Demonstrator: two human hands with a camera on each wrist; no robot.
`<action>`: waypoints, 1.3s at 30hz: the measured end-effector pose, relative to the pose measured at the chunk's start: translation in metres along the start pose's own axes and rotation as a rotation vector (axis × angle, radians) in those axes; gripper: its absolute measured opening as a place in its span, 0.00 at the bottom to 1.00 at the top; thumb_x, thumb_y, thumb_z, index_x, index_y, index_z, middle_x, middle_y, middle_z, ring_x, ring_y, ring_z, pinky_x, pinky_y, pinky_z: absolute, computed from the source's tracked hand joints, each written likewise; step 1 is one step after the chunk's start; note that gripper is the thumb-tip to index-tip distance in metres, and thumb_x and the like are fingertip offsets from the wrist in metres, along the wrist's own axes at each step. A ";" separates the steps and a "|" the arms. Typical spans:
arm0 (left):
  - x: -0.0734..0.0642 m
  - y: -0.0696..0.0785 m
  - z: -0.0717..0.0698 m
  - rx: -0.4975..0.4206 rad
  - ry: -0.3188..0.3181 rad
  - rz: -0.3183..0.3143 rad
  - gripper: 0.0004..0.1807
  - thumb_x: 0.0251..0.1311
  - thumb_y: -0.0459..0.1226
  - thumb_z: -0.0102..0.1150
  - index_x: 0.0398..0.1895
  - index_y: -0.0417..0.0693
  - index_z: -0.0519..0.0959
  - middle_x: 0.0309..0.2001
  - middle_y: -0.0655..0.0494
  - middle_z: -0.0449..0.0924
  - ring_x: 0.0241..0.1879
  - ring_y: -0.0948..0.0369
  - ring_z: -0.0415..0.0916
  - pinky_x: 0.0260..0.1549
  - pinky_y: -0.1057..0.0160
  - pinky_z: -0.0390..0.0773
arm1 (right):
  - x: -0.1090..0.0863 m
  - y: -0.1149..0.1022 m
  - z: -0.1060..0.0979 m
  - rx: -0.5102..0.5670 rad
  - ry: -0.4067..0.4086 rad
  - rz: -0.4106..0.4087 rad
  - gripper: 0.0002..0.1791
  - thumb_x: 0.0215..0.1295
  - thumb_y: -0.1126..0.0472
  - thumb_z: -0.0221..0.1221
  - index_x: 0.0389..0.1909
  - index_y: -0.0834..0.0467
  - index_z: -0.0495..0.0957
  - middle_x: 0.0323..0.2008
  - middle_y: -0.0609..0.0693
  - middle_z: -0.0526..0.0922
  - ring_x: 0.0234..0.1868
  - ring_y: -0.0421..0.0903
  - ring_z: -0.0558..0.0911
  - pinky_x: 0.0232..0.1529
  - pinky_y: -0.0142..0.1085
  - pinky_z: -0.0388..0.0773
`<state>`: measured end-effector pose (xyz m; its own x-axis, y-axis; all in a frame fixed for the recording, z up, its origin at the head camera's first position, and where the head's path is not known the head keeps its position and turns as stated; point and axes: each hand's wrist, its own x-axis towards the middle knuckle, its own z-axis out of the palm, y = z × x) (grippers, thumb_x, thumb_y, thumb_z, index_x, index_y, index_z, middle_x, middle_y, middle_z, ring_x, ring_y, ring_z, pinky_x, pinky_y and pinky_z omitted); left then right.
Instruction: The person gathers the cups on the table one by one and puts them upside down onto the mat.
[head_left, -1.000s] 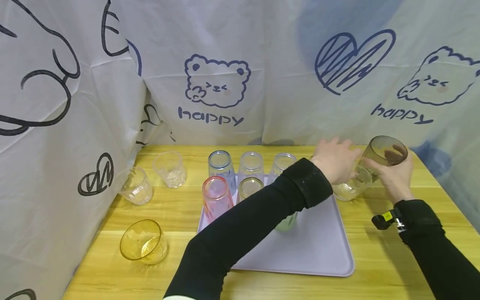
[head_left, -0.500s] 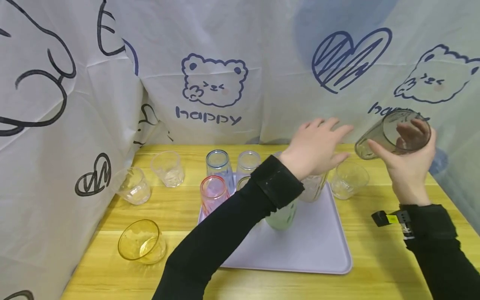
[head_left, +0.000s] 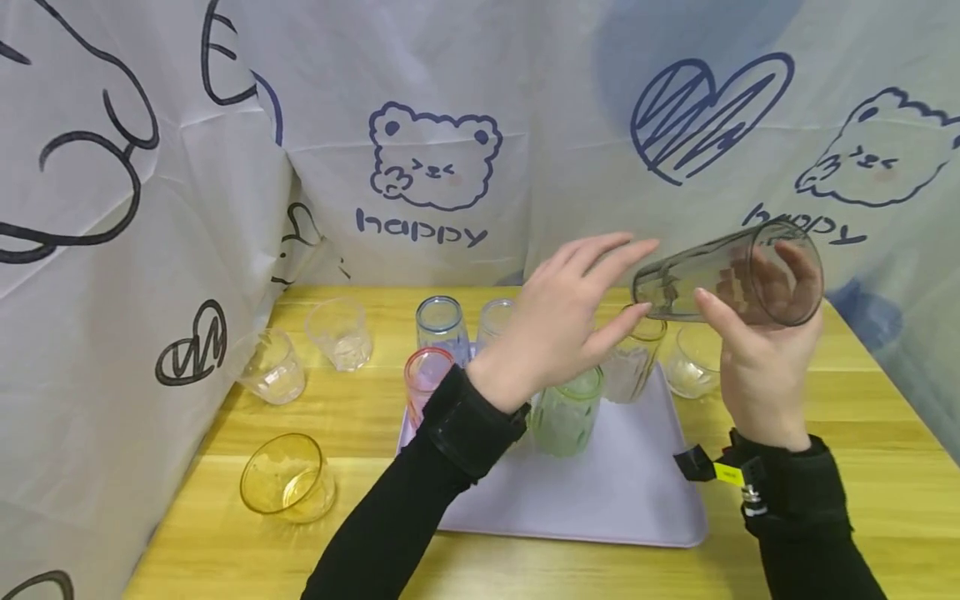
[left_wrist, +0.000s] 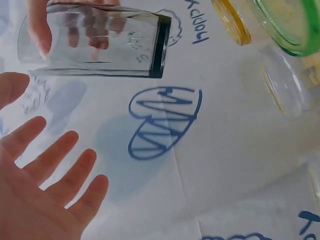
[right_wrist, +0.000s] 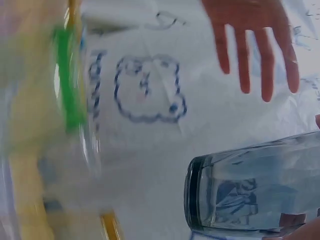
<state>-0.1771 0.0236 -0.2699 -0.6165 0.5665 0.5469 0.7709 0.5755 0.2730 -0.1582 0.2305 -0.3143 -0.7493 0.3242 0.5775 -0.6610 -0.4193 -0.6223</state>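
My right hand [head_left: 772,375] grips a tall smoky grey glass [head_left: 720,279] in the air above the tray's back right. The glass lies nearly sideways, its mouth to the right and its thick base to the left. Close to that base, my left hand [head_left: 570,308] hovers with fingers spread and holds nothing. In the left wrist view, a gap shows between the left fingers [left_wrist: 60,160] and the grey glass [left_wrist: 110,42]. Below stand a green glass [head_left: 566,417] and a brownish glass [head_left: 630,367] on the lilac tray [head_left: 585,508], seemingly base up.
Blue-rimmed [head_left: 440,321] and red-rimmed [head_left: 427,375] glasses share the tray; my left arm hides others. On the wooden table stand a yellow glass [head_left: 288,483], two clear glasses to the left, and a clear glass [head_left: 690,367] at the right. A patterned cloth [head_left: 570,167] hangs behind.
The right hand has raised the grey glass from the table's right side, tipped it sideways and carried it left over the tray. My left hand has moved left, away from the right-side clear glass.
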 end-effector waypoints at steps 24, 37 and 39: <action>-0.077 -0.035 0.005 -0.321 0.362 -0.030 0.33 0.60 0.41 0.65 0.69 0.46 0.70 0.71 0.45 0.68 0.72 0.52 0.65 0.72 0.53 0.67 | -0.047 0.035 0.037 0.444 -0.144 0.414 0.36 0.64 0.71 0.60 0.71 0.48 0.63 0.64 0.49 0.71 0.65 0.48 0.71 0.73 0.45 0.67; -0.082 -0.040 0.012 -0.358 0.327 -0.024 0.36 0.57 0.43 0.69 0.69 0.49 0.69 0.72 0.46 0.67 0.72 0.53 0.66 0.71 0.52 0.69 | -0.055 0.044 0.046 0.563 -0.078 0.526 0.41 0.60 0.67 0.67 0.72 0.47 0.62 0.65 0.50 0.71 0.64 0.50 0.73 0.71 0.45 0.72; -0.081 -0.040 0.016 -0.370 0.294 -0.030 0.37 0.56 0.42 0.71 0.70 0.50 0.69 0.72 0.47 0.66 0.72 0.53 0.66 0.70 0.53 0.70 | -0.056 0.044 0.045 0.581 -0.068 0.536 0.40 0.59 0.67 0.68 0.71 0.47 0.63 0.64 0.50 0.71 0.64 0.49 0.74 0.70 0.45 0.73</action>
<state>-0.1602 -0.0358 -0.3374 -0.6092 0.3306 0.7208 0.7914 0.3101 0.5267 -0.1434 0.1553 -0.3500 -0.9430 -0.0923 0.3199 -0.0697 -0.8849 -0.4605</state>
